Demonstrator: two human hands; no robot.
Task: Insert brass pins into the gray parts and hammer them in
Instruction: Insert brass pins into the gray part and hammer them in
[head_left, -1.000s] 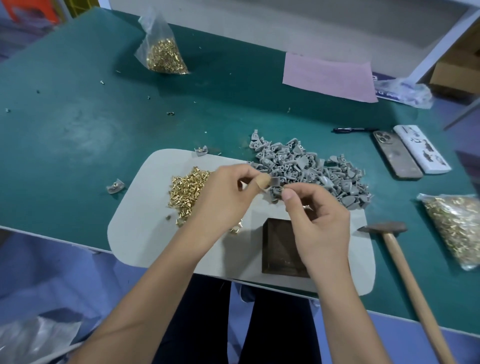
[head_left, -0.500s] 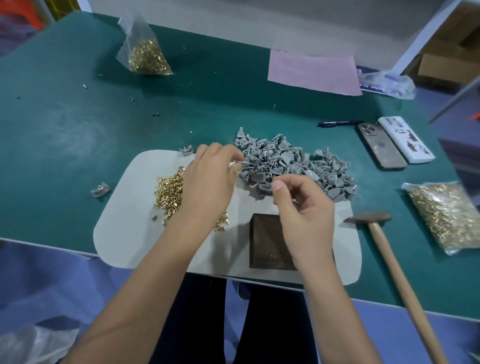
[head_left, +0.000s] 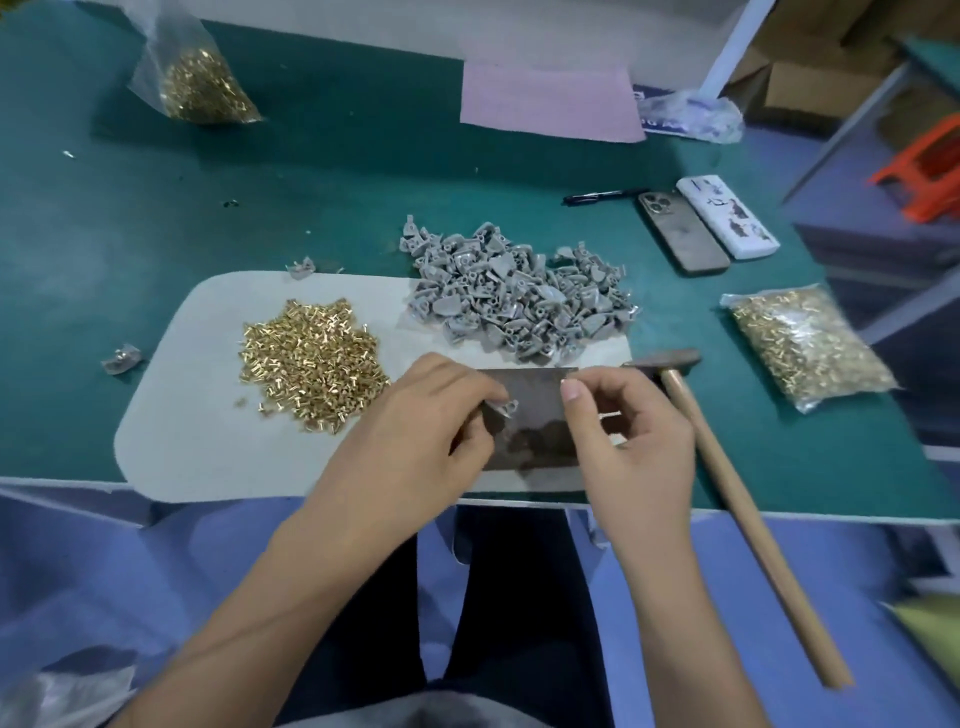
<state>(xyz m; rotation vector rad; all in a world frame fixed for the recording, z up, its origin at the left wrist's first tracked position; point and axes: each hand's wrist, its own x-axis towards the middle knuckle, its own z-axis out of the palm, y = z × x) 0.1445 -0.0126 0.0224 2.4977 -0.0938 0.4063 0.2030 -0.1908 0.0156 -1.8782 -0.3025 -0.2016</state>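
A gray part (head_left: 503, 409) is being pinched in the left hand (head_left: 415, 441) over the dark block (head_left: 535, 415) at lower centre; a pin is seemingly being pinched by the right hand (head_left: 631, 447). Hammering is being awaited: the gray parts pile (head_left: 514, 306), brass pins (head_left: 311, 358) and hammer (head_left: 727, 483) are lying untouched.

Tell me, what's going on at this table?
A person is fitting brass pins into small gray plastic parts. The left hand pinches one gray part over a dark metal block, while the right hand holds what looks like a pin between its fingertips, close beside it. A loose pile of brass pins and a heap of gray parts lie just beyond the hands. The hammer lies untouched to the right.
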